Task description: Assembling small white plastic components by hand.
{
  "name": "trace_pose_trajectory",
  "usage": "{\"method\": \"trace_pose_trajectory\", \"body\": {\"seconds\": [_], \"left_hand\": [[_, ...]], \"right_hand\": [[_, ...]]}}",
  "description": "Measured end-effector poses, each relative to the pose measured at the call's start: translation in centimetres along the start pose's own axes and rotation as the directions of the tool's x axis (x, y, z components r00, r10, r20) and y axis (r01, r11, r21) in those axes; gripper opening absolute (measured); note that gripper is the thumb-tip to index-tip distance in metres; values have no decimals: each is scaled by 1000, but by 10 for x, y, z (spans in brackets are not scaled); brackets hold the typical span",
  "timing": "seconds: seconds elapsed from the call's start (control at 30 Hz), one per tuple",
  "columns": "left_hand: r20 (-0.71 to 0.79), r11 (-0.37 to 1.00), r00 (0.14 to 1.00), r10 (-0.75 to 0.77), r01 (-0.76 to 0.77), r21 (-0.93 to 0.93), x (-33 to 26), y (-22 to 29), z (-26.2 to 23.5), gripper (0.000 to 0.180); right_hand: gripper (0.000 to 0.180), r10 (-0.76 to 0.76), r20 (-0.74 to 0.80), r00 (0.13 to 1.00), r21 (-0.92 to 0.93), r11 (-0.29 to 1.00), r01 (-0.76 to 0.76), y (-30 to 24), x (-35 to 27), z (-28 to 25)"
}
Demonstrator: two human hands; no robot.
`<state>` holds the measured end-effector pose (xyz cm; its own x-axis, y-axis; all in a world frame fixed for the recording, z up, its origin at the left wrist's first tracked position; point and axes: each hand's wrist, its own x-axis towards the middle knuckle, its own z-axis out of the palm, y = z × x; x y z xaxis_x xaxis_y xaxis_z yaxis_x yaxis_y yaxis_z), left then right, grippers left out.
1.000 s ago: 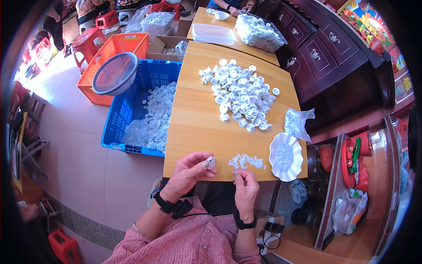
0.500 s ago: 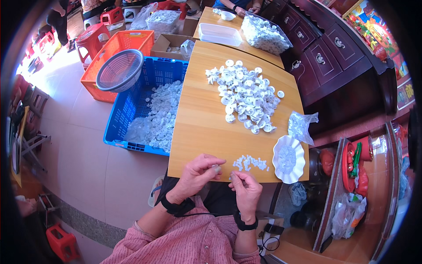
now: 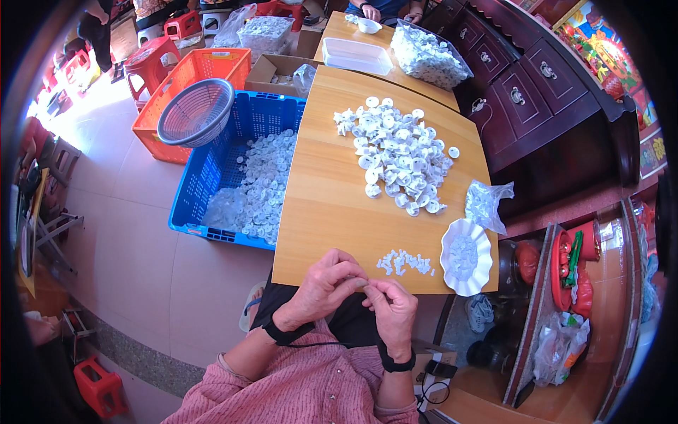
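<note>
- L hand & R hand meet at the desk's near edge; on each, thumb & forefinger draw in close, tips nearly touching the other hand's; any pc between is hidden, so can't tell what they hold or if they're fully closed on it
- desk carries the white discs, heaped toward its far edge, right of centre; some lie flat, others tilted w/ stubby parts showing
- small white bits lie loose nr the near edge, just beyond R hand; more bits sit in the scalloped plate at the near right corner; clear bag at the right edge, just beyond the plate
- handling, my guess: discs v. light, stiff, prob. smooth plastic, so a bit slippery; not very fragile, though stubby parts could snap if bent hard; best hold = opposite sides of the rim, thumb vs forefinger, centre left free
- bits: next to no weight, stiff, easy to drop or flick off the near edge; pinch one at a time by its sides, tips only, light squeeze
</note>
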<state>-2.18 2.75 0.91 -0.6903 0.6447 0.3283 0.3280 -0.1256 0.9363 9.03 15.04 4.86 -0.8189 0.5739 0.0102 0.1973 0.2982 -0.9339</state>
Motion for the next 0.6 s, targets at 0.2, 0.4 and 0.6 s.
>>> {"method": "trace_pose_trajectory", "body": {"seconds": [0.2,0.4,0.6], "left_hand": [[25,999,999,45,-46,16,1,2,-1,4],[67,924,972,-227,237,-301,-4,-2,1,5],[49,906,973,-228,230,-355,-2,-1,1,5]], "right_hand": [[9,32,7,999,45,998,-32,1,-1,1],[10,73,-66,995,200,978,-58,8,-4,3],[6,106,-24,994,298,950,-94,-8,-3,9]]}}
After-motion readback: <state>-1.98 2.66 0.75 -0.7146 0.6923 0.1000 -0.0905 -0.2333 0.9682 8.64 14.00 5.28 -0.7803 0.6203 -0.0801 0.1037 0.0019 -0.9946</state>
